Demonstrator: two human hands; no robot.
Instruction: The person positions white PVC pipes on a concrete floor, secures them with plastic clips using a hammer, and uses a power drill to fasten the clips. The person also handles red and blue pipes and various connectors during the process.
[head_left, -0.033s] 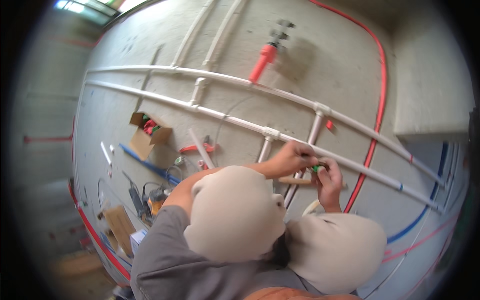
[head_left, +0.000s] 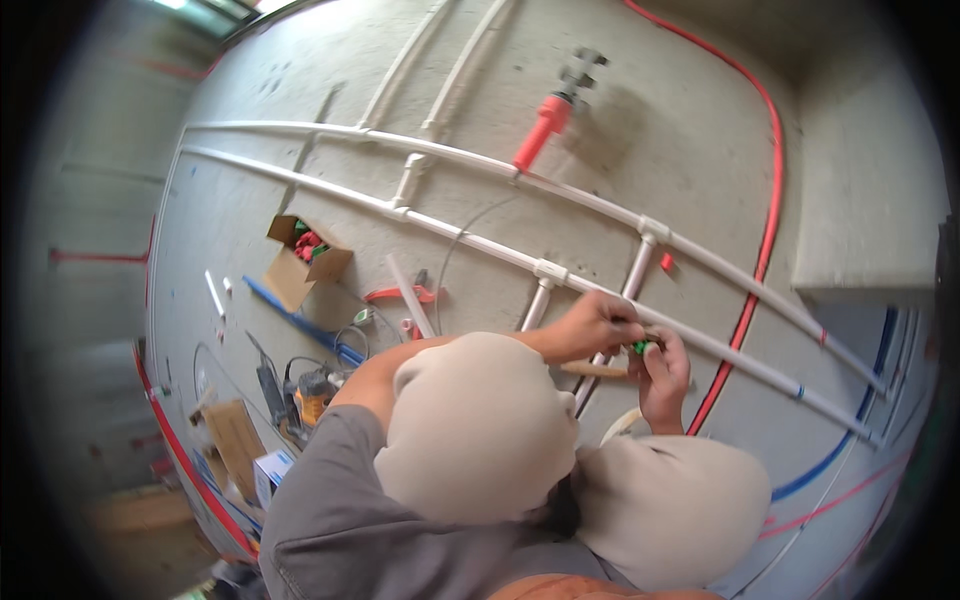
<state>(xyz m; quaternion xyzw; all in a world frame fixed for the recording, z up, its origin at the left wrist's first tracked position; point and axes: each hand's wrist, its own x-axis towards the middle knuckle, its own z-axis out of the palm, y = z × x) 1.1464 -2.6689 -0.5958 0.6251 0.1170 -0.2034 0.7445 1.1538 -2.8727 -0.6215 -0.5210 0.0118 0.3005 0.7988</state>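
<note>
Past my beige-covered knees [head_left: 480, 430], my two hands meet over the white pipes. My left hand [head_left: 592, 328] is closed in a pinch around a small green piece [head_left: 640, 347], with a brownish bit beside it. From the other side my right hand [head_left: 664, 378] grips the same piece between thumb and bent fingers. Fingers cover most of it, so its exact kind cannot be made out. Just below the hands lies a tan, stick-like handle [head_left: 593, 369]. A white pipe with a tee fitting [head_left: 549, 270] runs right behind my left hand.
Beyond the pipes stands a red-handled tool with grey heads [head_left: 545, 130]. To the left are an open cardboard box [head_left: 335, 263] of red and green items, a red-handled cutter [head_left: 385, 295], a blue pipe [head_left: 300, 318] and a yellow-black power tool [head_left: 316, 392]. Red conduit [head_left: 777, 170] curves along the right.
The whole view has shifted slightly, with the floor items now a little further right. Both hands still hold the small green piece together, their fingers slightly moved.
</note>
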